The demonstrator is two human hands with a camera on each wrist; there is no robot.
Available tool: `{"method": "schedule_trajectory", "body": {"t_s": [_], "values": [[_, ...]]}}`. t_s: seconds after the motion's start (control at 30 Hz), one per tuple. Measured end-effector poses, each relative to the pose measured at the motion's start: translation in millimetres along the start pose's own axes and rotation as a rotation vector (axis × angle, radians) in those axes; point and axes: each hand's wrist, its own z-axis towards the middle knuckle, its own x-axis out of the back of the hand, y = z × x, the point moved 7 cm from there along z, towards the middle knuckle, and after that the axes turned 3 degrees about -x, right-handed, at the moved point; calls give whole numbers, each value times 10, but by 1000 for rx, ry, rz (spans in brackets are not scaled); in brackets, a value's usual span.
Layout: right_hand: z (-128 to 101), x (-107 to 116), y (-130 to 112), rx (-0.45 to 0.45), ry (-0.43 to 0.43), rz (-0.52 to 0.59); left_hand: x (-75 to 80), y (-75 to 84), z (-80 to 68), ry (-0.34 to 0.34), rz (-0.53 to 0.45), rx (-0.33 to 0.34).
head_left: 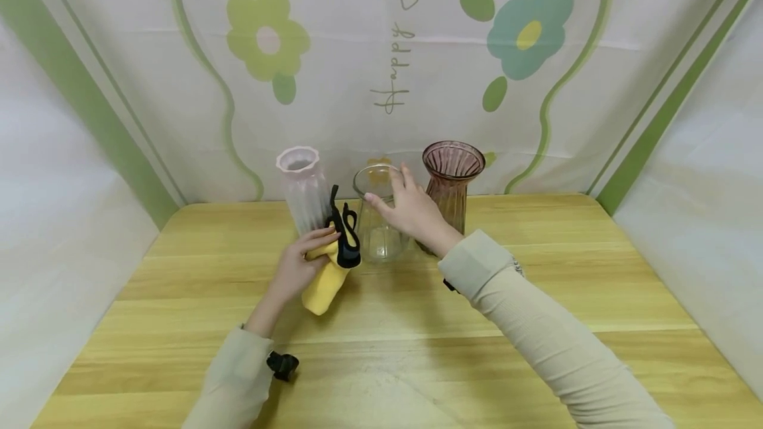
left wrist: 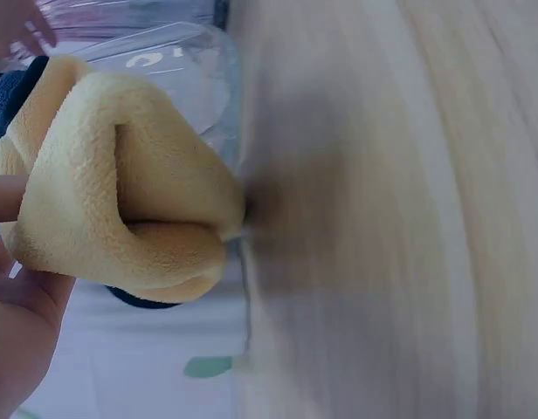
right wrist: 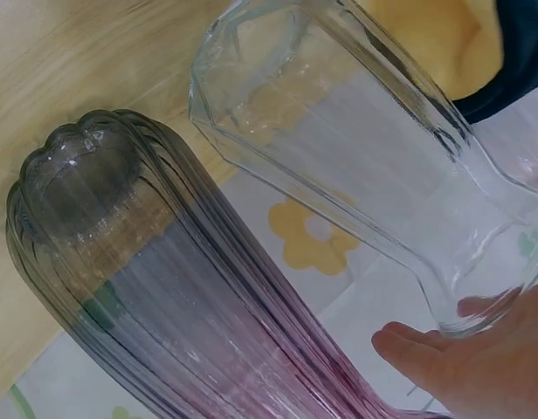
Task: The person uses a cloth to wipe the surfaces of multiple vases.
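Observation:
Three vases stand in a row at the back of the wooden table [head_left: 536,296]: a frosted pinkish vase [head_left: 301,190], a clear glass vase [head_left: 377,224] and a ribbed brown-purple vase [head_left: 451,174]. My right hand [head_left: 408,207] grips the clear vase [right wrist: 356,148] at its rim, thumb outside and a fingertip showing through the glass. The ribbed vase [right wrist: 164,297] stands right beside it. My left hand [head_left: 301,260] holds a bunched yellow cloth [head_left: 324,280] with dark trim [head_left: 346,240], just left of the clear vase and in front of the frosted one. The cloth [left wrist: 120,201] fills the left wrist view.
A white backdrop with flowers and green stripes [head_left: 381,71] closes the back and both sides of the table. The wide front half of the table lies in front of the vases. A black camera mount [head_left: 282,365] sits on my left wrist.

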Motion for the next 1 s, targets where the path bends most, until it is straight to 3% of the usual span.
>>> {"method": "schedule_trajectory", "body": {"t_s": [0.27,0.5,0.7,1.0], "values": [[22,14,-67,18,52,-30,254,35,-154,-65,-20,60],[52,47,-292,68,77,-29,513,60,-321,-115,-3,102],[94,81,-529,125,78,-38,825,34,-441,-113,7,183],[165,53,-793,223,65,-31,1198,-144,-553,-67,-26,285]]}}
